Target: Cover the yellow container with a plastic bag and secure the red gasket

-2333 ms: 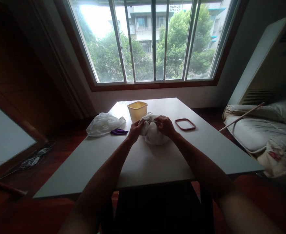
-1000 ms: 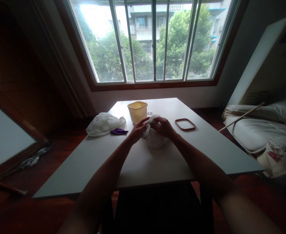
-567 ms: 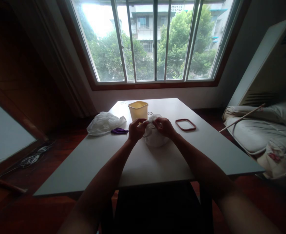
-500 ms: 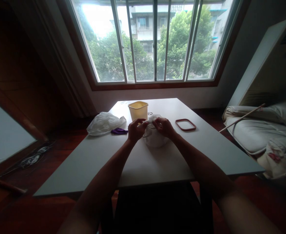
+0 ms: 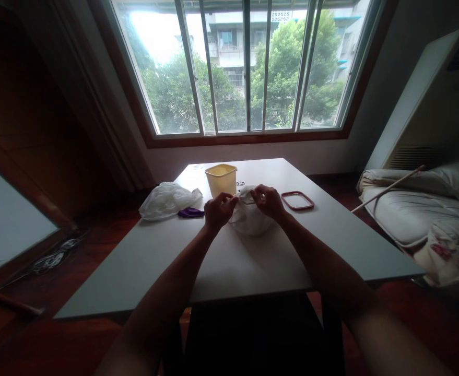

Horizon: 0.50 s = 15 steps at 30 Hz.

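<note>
A whitish, see-through plastic bag (image 5: 251, 222) stands bunched and rounded on the table in front of me; what is inside cannot be made out. My left hand (image 5: 219, 210) pinches the bag's top edge on the left. On the right, my right hand (image 5: 269, 201) pinches the same gathered top, its fingers closed. Just behind the left hand is a yellow plastic bin (image 5: 221, 180), upright with its mouth facing up. A brownish-red, rounded-square ring (image 5: 297, 208) lies flat to the right of the hands.
The white table (image 5: 143, 277) reaches toward the window. On its left lie a crumpled white plastic bag (image 5: 166, 201) and a small purple cloth-like piece (image 5: 191, 212). A padded cream seat (image 5: 393, 214) with a thin stick (image 5: 388, 189) across it is at the right.
Both hands have drawn slightly apart at the top of the bag, and the right hand has risen a little. Everything else on the table stays put.
</note>
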### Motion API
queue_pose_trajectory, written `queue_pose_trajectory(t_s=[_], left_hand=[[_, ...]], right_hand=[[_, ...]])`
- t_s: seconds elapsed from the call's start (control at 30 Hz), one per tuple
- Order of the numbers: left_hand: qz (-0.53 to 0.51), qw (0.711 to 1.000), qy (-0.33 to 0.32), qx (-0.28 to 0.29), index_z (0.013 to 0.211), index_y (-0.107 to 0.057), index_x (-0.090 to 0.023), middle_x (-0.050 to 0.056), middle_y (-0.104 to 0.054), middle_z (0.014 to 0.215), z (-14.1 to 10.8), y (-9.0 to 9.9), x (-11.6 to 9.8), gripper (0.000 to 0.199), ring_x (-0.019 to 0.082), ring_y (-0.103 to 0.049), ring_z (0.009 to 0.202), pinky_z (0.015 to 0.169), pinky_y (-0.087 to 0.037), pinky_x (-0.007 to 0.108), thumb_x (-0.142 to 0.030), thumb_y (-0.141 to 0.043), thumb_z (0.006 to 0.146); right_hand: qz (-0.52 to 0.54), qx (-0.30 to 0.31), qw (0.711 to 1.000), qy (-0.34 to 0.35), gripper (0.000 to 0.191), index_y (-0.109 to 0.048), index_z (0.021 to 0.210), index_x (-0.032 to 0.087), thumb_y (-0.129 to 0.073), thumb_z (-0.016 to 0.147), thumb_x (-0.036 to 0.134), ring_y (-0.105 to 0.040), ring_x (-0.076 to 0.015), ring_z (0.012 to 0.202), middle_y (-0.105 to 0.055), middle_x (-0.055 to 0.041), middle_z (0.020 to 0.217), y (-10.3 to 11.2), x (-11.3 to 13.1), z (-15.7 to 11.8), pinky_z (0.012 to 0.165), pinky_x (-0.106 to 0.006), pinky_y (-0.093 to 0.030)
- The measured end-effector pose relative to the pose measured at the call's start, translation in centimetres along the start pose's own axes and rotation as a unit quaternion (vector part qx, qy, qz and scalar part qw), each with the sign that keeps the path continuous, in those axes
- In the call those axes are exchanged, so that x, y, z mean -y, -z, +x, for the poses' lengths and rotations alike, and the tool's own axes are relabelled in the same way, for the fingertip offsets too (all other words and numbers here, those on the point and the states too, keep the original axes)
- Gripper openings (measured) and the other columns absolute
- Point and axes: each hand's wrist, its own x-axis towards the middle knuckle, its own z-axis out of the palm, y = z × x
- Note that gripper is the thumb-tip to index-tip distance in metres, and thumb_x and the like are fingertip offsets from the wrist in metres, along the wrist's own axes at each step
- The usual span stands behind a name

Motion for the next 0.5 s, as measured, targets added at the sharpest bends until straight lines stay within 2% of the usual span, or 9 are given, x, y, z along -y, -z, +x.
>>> queue_pose_trajectory(t_s=[0.3, 0.5], left_hand=[[0.065, 0.998, 0.011, -0.001, 0.085, -0.075, -0.020, 0.003, -0.073, 0.073, 0.8, 0.4, 0.8, 0.035, 0.019, -0.068, 0.069, 0.067, -0.041, 0.026, -0.054, -0.067, 0.086], [0.107, 0.994, 0.013, 0.015, 0.082, -0.075, -0.021, 0.003, -0.076, 0.077, 1.1, 0.4, 1.7, 0.037, 0.022, -0.070, 0.073, 0.068, -0.040, 0.028, -0.056, -0.065, 0.086]], right_hand=[[-0.032, -0.012, 0.997, -0.064, 0.030, -0.065, 0.079, 0.019, -0.055, 0.095, 0.042, -0.057, -0.0171, 0.060, -0.068, -0.0057, 0.070, 0.4, -3.0, 0.3, 0.060, -0.027, -0.037], [-0.015, -0.039, 0.996, -0.075, 0.026, -0.062, 0.083, 0.019, -0.049, 0.095, 0.038, -0.054, -0.0175, 0.059, -0.065, -0.0052, 0.070, 0.5, -4.1, 0.5, 0.060, -0.028, -0.037]])
